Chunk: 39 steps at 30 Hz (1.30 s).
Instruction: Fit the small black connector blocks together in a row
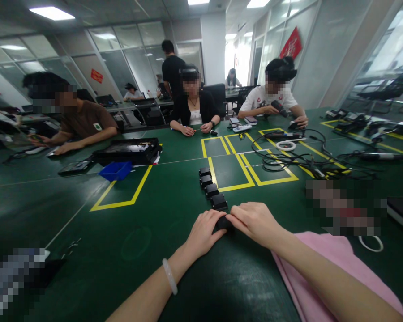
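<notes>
While both hands' grip pinches black piece, it lies between fingertips (underside hidden, seemingly tabletop-close).

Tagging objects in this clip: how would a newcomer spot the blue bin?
On the green table, look ahead and left of the left hand to the large black case. The blue bin sits just on its near side, by yellow tape. Its colour sets it apart from the case and the flat dark device to its left.
</notes>
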### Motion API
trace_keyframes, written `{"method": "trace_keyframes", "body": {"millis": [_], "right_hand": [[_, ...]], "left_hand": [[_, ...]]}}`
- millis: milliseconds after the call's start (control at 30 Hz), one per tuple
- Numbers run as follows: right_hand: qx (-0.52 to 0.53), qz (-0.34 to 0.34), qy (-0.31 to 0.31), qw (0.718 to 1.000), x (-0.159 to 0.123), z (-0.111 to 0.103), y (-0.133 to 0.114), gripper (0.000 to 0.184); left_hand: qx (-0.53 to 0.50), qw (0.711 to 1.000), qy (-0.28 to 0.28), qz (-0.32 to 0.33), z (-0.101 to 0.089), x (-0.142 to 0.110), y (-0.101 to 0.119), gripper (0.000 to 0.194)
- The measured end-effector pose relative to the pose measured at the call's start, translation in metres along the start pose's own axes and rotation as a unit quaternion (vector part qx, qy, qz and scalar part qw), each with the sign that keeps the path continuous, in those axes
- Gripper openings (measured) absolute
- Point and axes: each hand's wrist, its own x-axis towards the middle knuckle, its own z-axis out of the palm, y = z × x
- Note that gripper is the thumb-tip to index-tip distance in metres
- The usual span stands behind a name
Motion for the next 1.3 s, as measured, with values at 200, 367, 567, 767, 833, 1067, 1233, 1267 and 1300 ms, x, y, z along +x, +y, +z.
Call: {"method": "trace_keyframes", "body": {"millis": [200,367,567,767,833,1067,1233,1267,1300], "right_hand": [[-0.045,0.09,-0.007,0.995,0.0,0.002,0.001,0.033],[-0.02,0.124,-0.045,0.991,0.002,0.005,-0.003,0.029],[0.014,0.129,-0.085,0.988,0.006,0.001,0.0,0.021],[0.037,0.102,-0.086,0.99,0.005,-0.001,0.003,0.016],[0.053,0.092,-0.085,0.991,0.003,-0.002,0.003,0.014],[0.094,0.055,-0.087,0.99,0.003,-0.003,0.003,0.012],[0.101,0.042,-0.087,0.99,0.003,-0.002,0.007,0.012],[0.105,0.039,-0.085,0.99,0.003,-0.002,0.007,0.012],[0.109,0.036,-0.084,0.99,0.002,-0.002,0.008,0.011]], "left_hand": [[-0.002,1.0,-0.003,-0.001,0.0,0.0,0.001,0.039],[-0.001,1.0,-0.003,-0.003,0.001,0.0,0.0,0.04],[-0.004,1.0,-0.004,0.0,0.0,0.001,0.0,0.038],[-0.006,1.0,-0.003,0.003,-0.001,0.001,0.0,0.038],[-0.007,1.0,-0.003,0.004,-0.002,0.001,0.0,0.038],[-0.007,1.0,-0.002,0.007,-0.003,0.001,0.0,0.037],[-0.004,1.0,-0.003,0.007,-0.001,0.001,-0.001,0.038],[-0.003,1.0,-0.003,0.007,-0.001,0.001,-0.001,0.039],[-0.003,1.0,-0.003,0.007,-0.001,0.001,-0.001,0.039]]}}
